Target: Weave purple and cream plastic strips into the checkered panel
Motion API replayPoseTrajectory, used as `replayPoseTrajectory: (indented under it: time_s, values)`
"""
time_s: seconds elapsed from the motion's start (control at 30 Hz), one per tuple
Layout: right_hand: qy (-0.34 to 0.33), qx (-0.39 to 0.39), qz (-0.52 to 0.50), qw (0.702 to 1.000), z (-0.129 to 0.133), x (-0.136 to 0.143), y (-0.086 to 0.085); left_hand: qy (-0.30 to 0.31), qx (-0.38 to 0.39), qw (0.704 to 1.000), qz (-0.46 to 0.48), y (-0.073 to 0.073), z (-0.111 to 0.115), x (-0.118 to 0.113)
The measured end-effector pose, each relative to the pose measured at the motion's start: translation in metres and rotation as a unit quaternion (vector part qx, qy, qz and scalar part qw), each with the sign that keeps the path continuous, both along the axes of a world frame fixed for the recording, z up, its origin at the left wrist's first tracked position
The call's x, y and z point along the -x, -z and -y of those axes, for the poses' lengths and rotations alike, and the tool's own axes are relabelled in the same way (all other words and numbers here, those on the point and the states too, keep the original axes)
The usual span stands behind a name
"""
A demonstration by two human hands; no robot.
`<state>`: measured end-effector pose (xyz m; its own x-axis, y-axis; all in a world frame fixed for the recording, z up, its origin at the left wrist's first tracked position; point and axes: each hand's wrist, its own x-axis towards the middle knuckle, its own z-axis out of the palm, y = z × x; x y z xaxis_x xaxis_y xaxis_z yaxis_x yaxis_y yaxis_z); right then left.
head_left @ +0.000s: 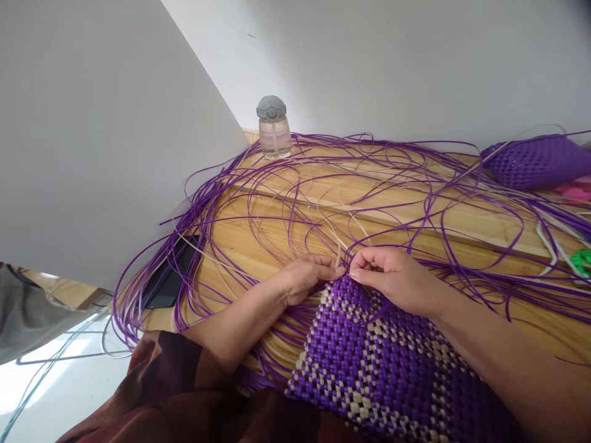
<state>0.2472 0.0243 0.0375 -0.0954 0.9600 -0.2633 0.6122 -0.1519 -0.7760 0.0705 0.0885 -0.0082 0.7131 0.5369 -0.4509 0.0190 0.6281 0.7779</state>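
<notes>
A purple and cream woven piece (pixel 392 363) lies near my body, its top corner between my hands. Long loose purple and cream strands (pixel 332 144) fan out from it over the wooden table. My left hand (pixel 307 277) is closed at the corner, thumb and finger pinching a strand. From the right, my right hand (pixel 392 277) also pinches, thumb against fingers, on purple strands at the same corner. The fingertips of both hands are close together. Just which strands each hand holds is hard to make out.
A clear bottle with a grey lid (pixel 274 129) stands at the back of the wooden table (pixel 240 215). A dark tablet or phone (pixel 168 277) lies under strands at left. Another purple woven piece (pixel 538 161) is at right, near a green item (pixel 582 261). Grey partitions rise behind.
</notes>
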Motion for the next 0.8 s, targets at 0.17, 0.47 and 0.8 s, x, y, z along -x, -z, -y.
replayPoseTrajectory:
  time_s: [0.17,0.47,0.8]
  values:
    - [0.015,0.021,-0.042,0.999,0.000,-0.003,0.006,-0.015,-0.065,0.998,-0.002,-0.001,0.002,0.002]
    - [0.021,-0.007,-0.092,0.995,0.008,-0.002,0.007,0.014,-0.029,0.999,0.016,-0.004,-0.001,0.003]
    - [0.021,0.025,-0.114,0.993,0.008,-0.003,0.011,-0.009,-0.063,0.998,-0.014,-0.004,0.004,0.000]
